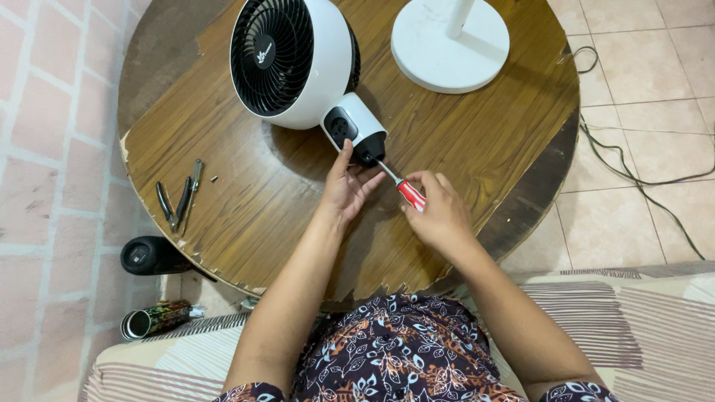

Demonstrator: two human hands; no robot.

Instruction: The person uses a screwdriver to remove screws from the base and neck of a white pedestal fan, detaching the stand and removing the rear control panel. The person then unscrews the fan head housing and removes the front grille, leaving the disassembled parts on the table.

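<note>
A white fan head [298,59] with a black front grille lies on its side on the round wooden table [246,193]. Its white neck ends in a black stub [367,146] pointing toward me. My left hand [347,186] rests against that stub from below, fingers spread. My right hand [439,212] grips a screwdriver [407,192] with a red handle; its metal shaft runs up to the black end of the neck. The fan's round white base [450,41] with its pole stands apart at the table's far side.
Pliers [173,202], a slim metal tool [194,182] and a small screw [214,179] lie at the table's left. A black cylinder [153,255] and a can [155,318] sit on the floor below left. Cables [633,175] trail over the tiles at right. A striped cushion [640,327] is beside me.
</note>
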